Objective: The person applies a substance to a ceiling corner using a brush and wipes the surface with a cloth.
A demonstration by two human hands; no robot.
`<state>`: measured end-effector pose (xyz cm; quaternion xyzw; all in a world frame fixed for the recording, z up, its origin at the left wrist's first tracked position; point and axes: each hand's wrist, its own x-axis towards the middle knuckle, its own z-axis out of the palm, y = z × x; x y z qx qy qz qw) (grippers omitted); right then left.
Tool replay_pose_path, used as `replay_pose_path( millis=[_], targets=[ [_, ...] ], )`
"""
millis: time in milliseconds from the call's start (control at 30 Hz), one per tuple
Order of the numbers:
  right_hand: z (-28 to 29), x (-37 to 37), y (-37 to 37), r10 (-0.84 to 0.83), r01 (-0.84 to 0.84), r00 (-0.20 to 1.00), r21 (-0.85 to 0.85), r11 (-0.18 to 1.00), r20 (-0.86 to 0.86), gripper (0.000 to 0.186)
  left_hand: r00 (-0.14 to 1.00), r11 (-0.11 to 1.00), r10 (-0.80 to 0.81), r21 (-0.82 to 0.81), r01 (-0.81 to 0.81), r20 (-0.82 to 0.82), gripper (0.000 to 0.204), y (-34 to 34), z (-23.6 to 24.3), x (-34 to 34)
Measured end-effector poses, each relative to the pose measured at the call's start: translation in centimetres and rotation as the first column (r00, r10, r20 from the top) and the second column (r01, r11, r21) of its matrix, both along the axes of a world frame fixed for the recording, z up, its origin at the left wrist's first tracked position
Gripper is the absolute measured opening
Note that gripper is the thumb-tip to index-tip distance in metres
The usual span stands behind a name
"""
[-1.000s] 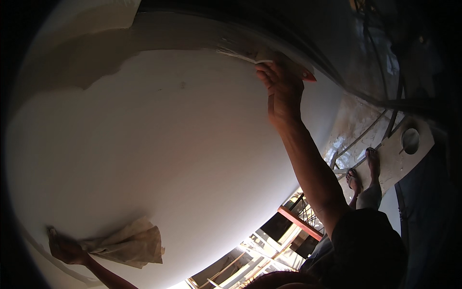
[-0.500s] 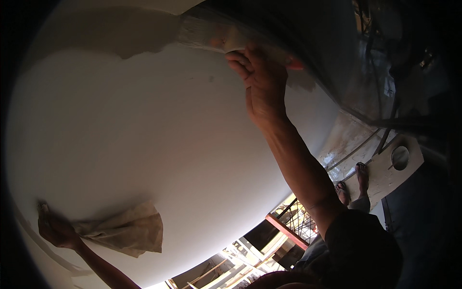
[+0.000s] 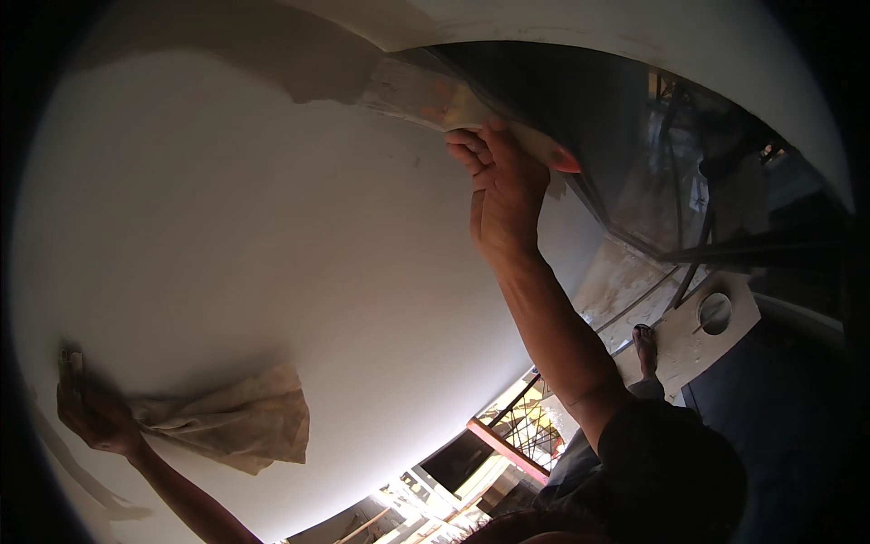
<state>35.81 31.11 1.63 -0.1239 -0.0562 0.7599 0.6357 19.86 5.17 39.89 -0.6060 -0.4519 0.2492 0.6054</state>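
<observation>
My right hand (image 3: pixel 512 186) is raised against a large pale curved panel (image 3: pixel 272 236), its fingers closed on what looks like a wide putty knife (image 3: pixel 412 91). The tool's thin, shiny blade lies against the panel beside a darker grey-brown smeared patch (image 3: pixel 227 50), and a red tip shows past my hand. Low on the left, my left hand (image 3: pixel 100 417) is closed on a crumpled beige cloth (image 3: pixel 245 422), which fans out toward the right. A small light-coloured piece (image 3: pixel 74 361) pokes up at its fingers; its kind is unclear.
Dark glossy glass (image 3: pixel 625 154) under a pale arched rim (image 3: pixel 725 68) borders the panel on the right. A foot in a sandal (image 3: pixel 644 344) is near a board (image 3: pixel 739 313) with a round hole. Below stands a red-edged frame with wire mesh (image 3: pixel 507 451).
The whole view has shifted, bringing the pale arched rim into sight. In the picture my right hand sits slightly lower and farther right, my left slightly higher. Both keep their holds.
</observation>
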Motion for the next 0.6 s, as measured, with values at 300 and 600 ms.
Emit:
replay_pose_path(
  millis=[300, 600],
  targets=[
    [-2.3, -0.4, -0.8, 0.023, -0.014, 0.997, -0.132, 0.991, 0.069, 0.017, 0.995, 0.992, 0.009, 0.128, -0.021, 0.095, 0.02, -1.1, 0.3, -0.8],
    [-3.7, -2.0, 1.1, 0.028, -0.02, 0.987, -0.049, 0.999, 0.16, 0.027, 0.997, 0.998, -0.049, 0.031, 0.047, 0.066, 0.022, -2.5, 1.0, -3.8]
  ],
)
